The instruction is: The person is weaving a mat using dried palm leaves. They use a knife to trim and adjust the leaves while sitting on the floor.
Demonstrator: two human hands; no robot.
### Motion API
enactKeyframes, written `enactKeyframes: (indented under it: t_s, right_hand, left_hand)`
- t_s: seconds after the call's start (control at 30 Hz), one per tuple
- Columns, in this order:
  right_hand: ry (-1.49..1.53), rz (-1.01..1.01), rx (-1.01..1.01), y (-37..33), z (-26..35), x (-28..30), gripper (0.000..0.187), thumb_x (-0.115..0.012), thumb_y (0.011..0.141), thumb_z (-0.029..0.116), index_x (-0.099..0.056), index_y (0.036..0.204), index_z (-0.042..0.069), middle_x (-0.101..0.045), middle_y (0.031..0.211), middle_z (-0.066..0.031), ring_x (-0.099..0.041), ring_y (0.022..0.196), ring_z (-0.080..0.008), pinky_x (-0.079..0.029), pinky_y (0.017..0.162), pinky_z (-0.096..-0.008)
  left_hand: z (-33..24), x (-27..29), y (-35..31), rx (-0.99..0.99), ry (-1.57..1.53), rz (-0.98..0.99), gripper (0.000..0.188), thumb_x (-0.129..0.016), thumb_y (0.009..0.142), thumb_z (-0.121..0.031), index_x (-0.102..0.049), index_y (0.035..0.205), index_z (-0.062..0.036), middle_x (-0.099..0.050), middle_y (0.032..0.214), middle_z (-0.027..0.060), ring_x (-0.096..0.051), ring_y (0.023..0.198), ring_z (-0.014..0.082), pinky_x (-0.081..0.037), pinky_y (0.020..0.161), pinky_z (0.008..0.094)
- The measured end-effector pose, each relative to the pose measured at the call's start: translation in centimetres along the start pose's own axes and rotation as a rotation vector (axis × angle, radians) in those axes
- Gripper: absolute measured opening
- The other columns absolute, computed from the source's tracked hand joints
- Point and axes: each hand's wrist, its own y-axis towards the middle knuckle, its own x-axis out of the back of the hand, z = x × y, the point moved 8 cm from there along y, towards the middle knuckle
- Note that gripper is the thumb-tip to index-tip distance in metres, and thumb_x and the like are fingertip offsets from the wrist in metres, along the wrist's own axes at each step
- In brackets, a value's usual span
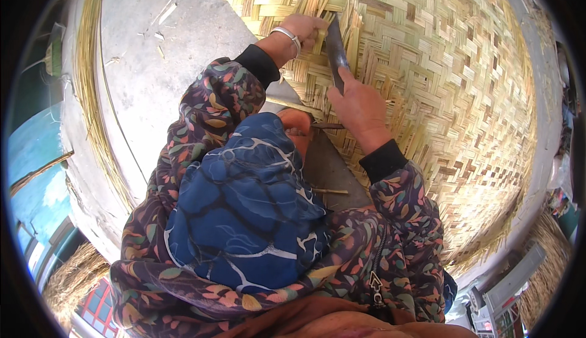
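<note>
A large mat (452, 75) of flat, pale yellow-green split strips, woven in a diagonal pattern, spreads over the floor in front of me and to my right. At its left part, loose strip ends stick up around my hands. My right hand (361, 109) grips a knife with a long dark blade (334, 48), which points away from me and lies against the weave. My left hand (303, 31), with a pale bangle (288, 36) at the wrist, is closed on the strips beside the blade's far end. Its fingertips are partly hidden.
Bare toes (296, 132) and my blue-patterned knee (250, 197) are at the mat's near left edge. Long thin strips (91, 81) lie along the left on grey concrete (159, 8), with small scraps. Straw heaps (73, 277) stand at the lower left and lower right.
</note>
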Motion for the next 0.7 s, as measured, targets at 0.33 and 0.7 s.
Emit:
enactKeyframes:
  t_s: [0.33, 0.7]
  right_hand:
    - [-0.092, 0.045, 0.023, 0.4, 0.5, -0.4, 0.042, -0.052, 0.081, 0.032, -0.053, 0.118, 0.012, -0.065, 0.071, -0.0176, -0.064, 0.067, -0.0374, -0.049, 0.060, -0.0500]
    - [-0.170, 0.066, 0.147, -3.2, -0.2, 1.8, 0.042, -0.056, 0.080, 0.024, -0.056, 0.115, 0.002, -0.062, 0.061, -0.0170, -0.063, 0.055, -0.0350, -0.049, 0.052, -0.0488]
  left_hand:
    - [-2.8, 0.5, 1.3, -0.160, 0.727, -0.090, 0.034, -0.066, 0.084, -0.030, -0.059, 0.065, -0.0019, -0.058, 0.057, 0.0082, -0.059, 0.048, 0.0189, -0.043, 0.042, 0.0330]
    - [-4.7, -0.8, 0.1, -0.554, 1.355, -0.309, 0.043, -0.063, 0.080, -0.053, -0.066, 0.081, -0.0101, -0.066, 0.071, 0.0104, -0.066, 0.070, 0.0265, -0.051, 0.064, 0.0397]
